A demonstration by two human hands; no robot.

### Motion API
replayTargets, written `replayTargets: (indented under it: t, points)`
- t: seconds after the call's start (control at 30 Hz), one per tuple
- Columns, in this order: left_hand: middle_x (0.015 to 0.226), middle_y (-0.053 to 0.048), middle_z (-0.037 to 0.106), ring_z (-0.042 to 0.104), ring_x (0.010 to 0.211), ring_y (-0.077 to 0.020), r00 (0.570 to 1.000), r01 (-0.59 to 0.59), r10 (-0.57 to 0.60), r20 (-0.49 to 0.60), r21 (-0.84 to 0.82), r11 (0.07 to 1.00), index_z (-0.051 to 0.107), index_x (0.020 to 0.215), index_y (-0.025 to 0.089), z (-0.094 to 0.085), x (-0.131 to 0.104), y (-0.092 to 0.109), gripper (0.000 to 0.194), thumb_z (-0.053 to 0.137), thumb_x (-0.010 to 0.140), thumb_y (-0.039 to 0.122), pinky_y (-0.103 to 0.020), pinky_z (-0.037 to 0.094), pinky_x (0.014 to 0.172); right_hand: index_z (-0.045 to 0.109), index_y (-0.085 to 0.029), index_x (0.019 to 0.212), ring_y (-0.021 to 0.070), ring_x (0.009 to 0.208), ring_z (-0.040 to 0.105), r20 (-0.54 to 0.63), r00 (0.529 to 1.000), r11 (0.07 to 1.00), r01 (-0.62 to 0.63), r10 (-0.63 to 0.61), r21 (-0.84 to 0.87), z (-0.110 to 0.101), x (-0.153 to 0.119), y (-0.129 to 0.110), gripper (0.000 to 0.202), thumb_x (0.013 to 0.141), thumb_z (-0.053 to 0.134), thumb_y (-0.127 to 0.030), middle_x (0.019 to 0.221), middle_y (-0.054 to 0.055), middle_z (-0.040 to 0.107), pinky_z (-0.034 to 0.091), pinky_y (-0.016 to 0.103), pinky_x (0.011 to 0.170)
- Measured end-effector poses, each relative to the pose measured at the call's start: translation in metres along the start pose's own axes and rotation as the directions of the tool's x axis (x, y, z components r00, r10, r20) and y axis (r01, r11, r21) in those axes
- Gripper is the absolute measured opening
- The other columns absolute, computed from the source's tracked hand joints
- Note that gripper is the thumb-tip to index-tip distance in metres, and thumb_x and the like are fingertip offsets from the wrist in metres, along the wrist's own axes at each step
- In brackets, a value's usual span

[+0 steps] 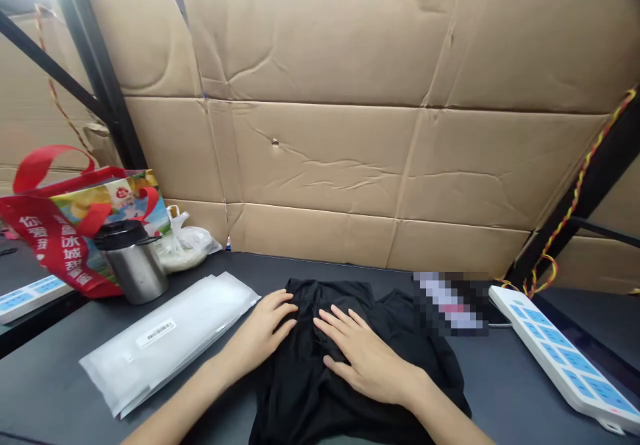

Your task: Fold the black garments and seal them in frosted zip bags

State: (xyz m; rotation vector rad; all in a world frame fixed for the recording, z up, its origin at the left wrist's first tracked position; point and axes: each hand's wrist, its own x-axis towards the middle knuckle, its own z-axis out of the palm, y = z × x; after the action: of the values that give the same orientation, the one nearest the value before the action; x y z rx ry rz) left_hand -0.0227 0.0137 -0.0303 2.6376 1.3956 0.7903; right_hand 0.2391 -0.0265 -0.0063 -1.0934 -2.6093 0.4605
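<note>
A black cloth garment [400, 338] lies spread and wrinkled on the dark table in front of me; its exact kind I cannot make out. My left hand [267, 328] rests at the garment's upper left edge, fingers stretched out over the fabric. Flat on the middle of the cloth lies my right hand [363, 358], its fingers spread and pointing up and left. Neither hand grips anything. To the left of my left hand is a stack of white plastic packages [175, 338] with a barcode label on top.
A steel flask [137, 268] with a black lid stands at the left, before a red shopping bag [75, 245] and a white plastic bag [187, 245]. A white-and-blue power strip [555, 345] lies at the right. Cardboard [320, 152] walls off the back.
</note>
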Motion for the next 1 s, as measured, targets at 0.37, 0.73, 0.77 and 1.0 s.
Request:
replayTargets:
  t: [0.37, 0.73, 0.77, 1.0]
  points:
    - [0.068, -0.002, 0.056, 0.056, 0.061, -0.0201, 0.940, 0.249, -0.310, 0.145, 0.332, 0.910, 0.049, 0.068, 0.021, -0.076, -0.060, -0.076, 0.021, 0.042, 0.086, 0.029, -0.030, 0.040, 0.061, 0.032, -0.030, 0.145, 0.0244, 0.141, 0.021, -0.040, 0.998, 0.998, -0.052, 0.054, 0.047, 0.000, 0.002, -0.004, 0.058, 0.091, 0.048, -0.042, 0.151, 0.002, 0.031, 0.016, 0.050, 0.115]
    - [0.085, -0.003, 0.052, 0.057, 0.073, -0.0194, 0.992, 0.112, -0.103, -0.077, 0.128, 0.985, 0.046, 0.081, 0.022, -0.043, 0.035, 0.033, 0.023, 0.029, 0.097, 0.029, -0.030, 0.045, 0.067, 0.043, -0.009, 0.138, 0.0250, 0.130, 0.043, -0.301, 0.934, 0.978, -0.163, 0.195, 0.127, 0.027, 0.016, 0.007, 0.058, 0.081, 0.054, -0.014, 0.141, 0.016, 0.046, 0.032, 0.041, 0.111]
    - [0.085, -0.003, 0.053, 0.057, 0.074, -0.0192, 0.995, 0.087, -0.084, -0.050, 0.073, 0.994, 0.046, 0.081, 0.022, -0.029, 0.043, 0.037, 0.023, 0.030, 0.096, 0.029, -0.030, 0.045, 0.068, 0.048, -0.011, 0.134, 0.0244, 0.126, 0.048, -0.332, 0.921, 0.969, -0.141, 0.203, 0.203, 0.025, 0.016, 0.009, 0.051, 0.083, 0.051, -0.015, 0.137, 0.014, 0.052, 0.035, 0.039, 0.108]
    - [0.088, -0.006, 0.061, 0.057, 0.090, -0.0245, 0.998, -0.027, 0.031, 0.050, -0.073, 0.997, 0.054, 0.085, 0.021, 0.038, 0.047, 0.035, 0.018, 0.038, 0.093, 0.023, -0.037, 0.046, 0.081, 0.062, -0.016, 0.116, 0.0248, 0.117, 0.057, -0.258, 0.599, 0.309, 0.019, 0.758, 0.951, -0.014, -0.015, 0.036, 0.040, 0.085, 0.057, -0.042, 0.115, 0.009, 0.068, 0.045, 0.035, 0.100]
